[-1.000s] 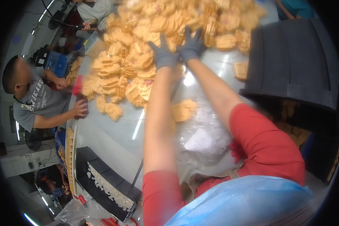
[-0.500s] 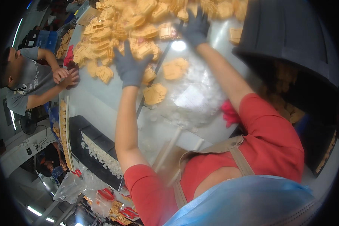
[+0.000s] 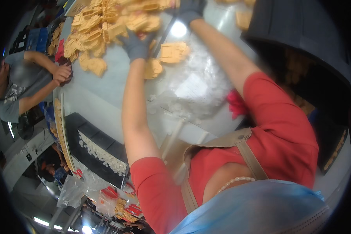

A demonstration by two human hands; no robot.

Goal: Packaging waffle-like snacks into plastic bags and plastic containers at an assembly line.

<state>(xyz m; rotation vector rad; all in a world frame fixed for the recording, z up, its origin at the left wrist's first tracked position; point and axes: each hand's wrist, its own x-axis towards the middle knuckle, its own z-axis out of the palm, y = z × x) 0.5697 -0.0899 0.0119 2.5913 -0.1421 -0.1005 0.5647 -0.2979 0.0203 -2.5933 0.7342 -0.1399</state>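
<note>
A large heap of yellow-orange moulded plastic parts (image 3: 93, 29) lies across the far side of the grey table. My left hand (image 3: 137, 46), in a dark grey glove, reaches to the heap's near edge, its fingers spread against the parts. My right hand (image 3: 192, 11), gloved alike, is farther out at the top edge of the view. Its thumb stands apart; the other fingertips are cut off and blurred. Near my left hand lie two loose yellow parts, a flat one (image 3: 174, 52) and a rounded one (image 3: 153, 68).
Clear plastic bags with a white paper (image 3: 192, 87) lie between my forearms. A pink cloth-like item (image 3: 236, 104) is by my right arm, a dark crate (image 3: 296, 43) at the right. A black tray of small white pieces (image 3: 99, 150) sits left. Another person's hands (image 3: 61, 73) rest at the table edge.
Both hands have moved farther out toward the heap, the right one partly leaving the view. The whole scene has also shifted somewhat up and left in the picture.
</note>
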